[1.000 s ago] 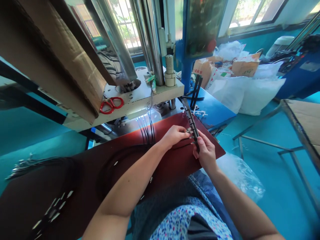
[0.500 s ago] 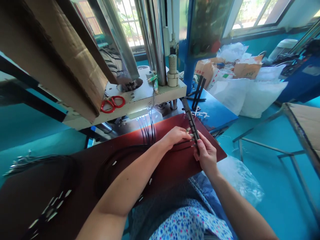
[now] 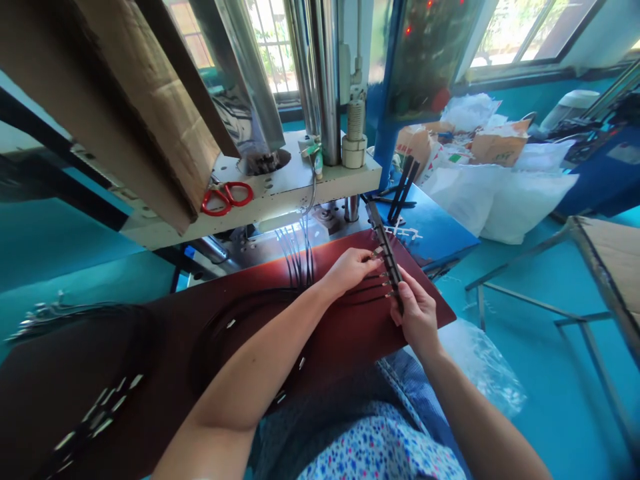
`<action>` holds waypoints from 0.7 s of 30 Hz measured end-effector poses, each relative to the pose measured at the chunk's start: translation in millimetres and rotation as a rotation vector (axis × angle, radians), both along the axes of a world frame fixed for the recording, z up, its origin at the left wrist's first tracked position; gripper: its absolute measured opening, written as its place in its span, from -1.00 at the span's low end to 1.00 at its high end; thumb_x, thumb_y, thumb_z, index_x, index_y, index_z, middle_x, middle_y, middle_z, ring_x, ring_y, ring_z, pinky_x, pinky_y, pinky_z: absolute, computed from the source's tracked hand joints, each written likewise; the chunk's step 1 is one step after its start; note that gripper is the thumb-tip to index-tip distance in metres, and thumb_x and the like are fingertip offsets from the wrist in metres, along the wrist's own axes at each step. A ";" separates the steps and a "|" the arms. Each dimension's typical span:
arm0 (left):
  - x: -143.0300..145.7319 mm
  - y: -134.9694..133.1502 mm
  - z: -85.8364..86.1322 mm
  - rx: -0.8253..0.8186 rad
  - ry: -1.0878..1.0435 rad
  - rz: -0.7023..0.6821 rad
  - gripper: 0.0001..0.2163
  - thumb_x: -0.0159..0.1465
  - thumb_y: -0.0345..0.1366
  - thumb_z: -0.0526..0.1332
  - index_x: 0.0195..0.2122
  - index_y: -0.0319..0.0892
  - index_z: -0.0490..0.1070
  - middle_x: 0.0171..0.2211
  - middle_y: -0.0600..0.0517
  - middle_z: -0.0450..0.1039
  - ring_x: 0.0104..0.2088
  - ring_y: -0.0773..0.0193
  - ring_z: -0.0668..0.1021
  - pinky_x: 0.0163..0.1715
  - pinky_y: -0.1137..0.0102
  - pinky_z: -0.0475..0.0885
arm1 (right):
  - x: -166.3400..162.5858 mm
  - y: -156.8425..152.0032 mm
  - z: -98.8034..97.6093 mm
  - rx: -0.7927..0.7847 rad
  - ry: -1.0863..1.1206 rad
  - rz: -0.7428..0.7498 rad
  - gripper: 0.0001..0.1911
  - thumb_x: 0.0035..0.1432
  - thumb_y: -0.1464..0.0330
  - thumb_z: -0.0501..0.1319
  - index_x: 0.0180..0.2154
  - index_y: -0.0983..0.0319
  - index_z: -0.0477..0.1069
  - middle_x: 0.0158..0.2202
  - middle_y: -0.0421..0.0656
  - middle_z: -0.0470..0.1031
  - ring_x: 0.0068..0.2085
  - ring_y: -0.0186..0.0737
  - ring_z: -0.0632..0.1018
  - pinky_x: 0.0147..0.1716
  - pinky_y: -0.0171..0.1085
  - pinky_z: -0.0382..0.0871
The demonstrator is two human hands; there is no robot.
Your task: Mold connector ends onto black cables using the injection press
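My right hand is wrapped round the near end of a long dark slotted bar, held aslant over the reddish-brown board. Small metal cable ends stick out of the bar's left side, with black cables running left from them. Pinched in my left hand is a cable with a metal connector, its tip against the bar's slots. Most of that cable is hidden by the hand. More black cables lead from the board toward the lit gap of the press.
The press plate stands ahead, with red-handled scissors on it. Coiled cables with pale ends lie on the left. A blue side table holds dark bars. White bags and a metal-framed stand are at right.
My left hand has shifted slightly up along the bar, and another cable end now shows in the bar below it. The right hand keeps its grip. The view has tilted a little.
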State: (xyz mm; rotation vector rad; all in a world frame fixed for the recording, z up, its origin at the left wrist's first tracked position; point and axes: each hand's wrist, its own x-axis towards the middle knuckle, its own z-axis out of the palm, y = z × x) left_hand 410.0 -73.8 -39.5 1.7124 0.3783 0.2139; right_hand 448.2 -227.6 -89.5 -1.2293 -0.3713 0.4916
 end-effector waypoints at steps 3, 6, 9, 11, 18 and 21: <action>2.5 2.1 -1.4 0.003 0.032 -0.045 -0.74 0.03 -0.14 0.19 -0.60 -0.26 0.36 -0.67 0.17 0.17 -0.58 0.45 0.20 -0.51 0.46 0.08 | 1.6 -1.4 -0.7 0.011 0.000 0.024 -0.46 0.17 0.19 0.20 0.14 0.23 0.28 -0.69 -0.35 0.21 -0.72 -0.49 0.16 -0.79 -0.48 0.05; 2.0 3.2 -2.6 -0.014 0.039 -0.067 -0.72 0.00 -0.11 0.19 -0.60 -0.27 0.37 -0.66 0.17 0.16 -0.56 0.44 0.20 -0.50 0.46 0.08 | 3.1 -2.1 -1.2 0.004 0.019 0.039 -0.47 0.16 0.19 0.21 0.13 0.22 0.29 -0.69 -0.34 0.23 -0.73 -0.49 0.17 -0.79 -0.48 0.05; 0.6 4.6 -2.6 -0.022 0.024 -0.085 -0.71 0.00 -0.10 0.20 -0.58 -0.28 0.39 -0.64 0.16 0.18 -0.54 0.43 0.22 -0.48 0.46 0.09 | 4.0 -2.3 -0.7 -0.006 0.025 0.047 -0.45 0.14 0.17 0.22 0.13 0.22 0.29 -0.68 -0.33 0.26 -0.73 -0.49 0.18 -0.81 -0.48 0.03; 0.3 5.3 -2.9 -0.039 0.022 -0.097 -0.71 -0.01 -0.09 0.20 -0.57 -0.28 0.40 -0.63 0.15 0.20 -0.53 0.42 0.24 -0.48 0.46 0.10 | 4.2 -1.8 0.0 -0.023 0.017 0.063 -0.45 0.13 0.16 0.22 0.13 0.22 0.30 -0.69 -0.34 0.24 -0.74 -0.49 0.16 -0.81 -0.48 0.01; -2.6 7.0 -7.5 -0.056 0.069 -0.035 -0.70 -0.01 -0.09 0.21 -0.61 -0.28 0.36 -0.70 0.18 0.12 -0.62 0.48 0.15 -0.57 0.47 -0.01 | 3.7 3.8 -1.0 -0.112 -0.060 0.085 -0.48 0.08 0.13 0.25 0.06 0.18 0.38 -0.53 -0.25 0.35 -0.60 -0.46 0.27 -0.69 -0.46 0.17; -6.7 15.4 -3.5 -0.070 0.057 -0.086 -0.72 0.01 -0.11 0.23 -0.57 -0.28 0.38 -0.69 0.17 0.19 -0.63 0.48 0.18 -0.59 0.48 0.02 | 2.7 3.7 1.8 -0.127 -0.019 0.074 -0.47 0.05 0.11 0.27 0.03 0.21 0.40 -0.55 -0.26 0.32 -0.63 -0.46 0.24 -0.73 -0.45 0.12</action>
